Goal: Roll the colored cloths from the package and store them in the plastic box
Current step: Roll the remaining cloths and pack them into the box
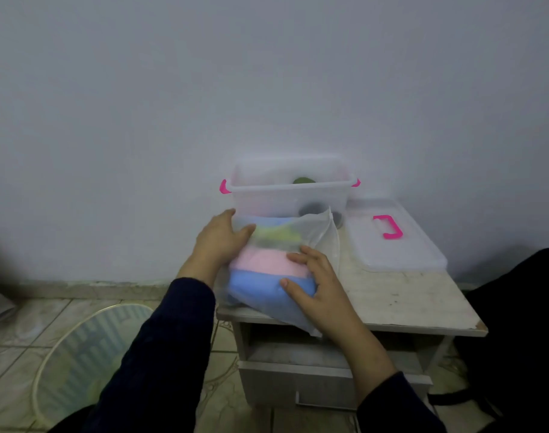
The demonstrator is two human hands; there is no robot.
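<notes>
A translucent package point(317, 232) lies on a small table point(401, 295), with folded cloths inside it: blue point(254, 285), pink point(263, 260) and yellow-green point(282, 234). My left hand point(220, 239) grips the package's left side near its open end. The fingers of my right hand point(317, 285) curl over the blue and pink cloths at the package's front. Behind the package stands the clear plastic box point(290, 190) with pink latches, holding a green roll point(302, 180) and a dark roll point(312, 209).
The box's clear lid point(392, 242) with a pink handle lies on the table's right side. A drawer point(298, 379) stands open below the tabletop. A fan grille point(88, 348) rests on the tiled floor at left. A dark bag point(523, 323) sits at right.
</notes>
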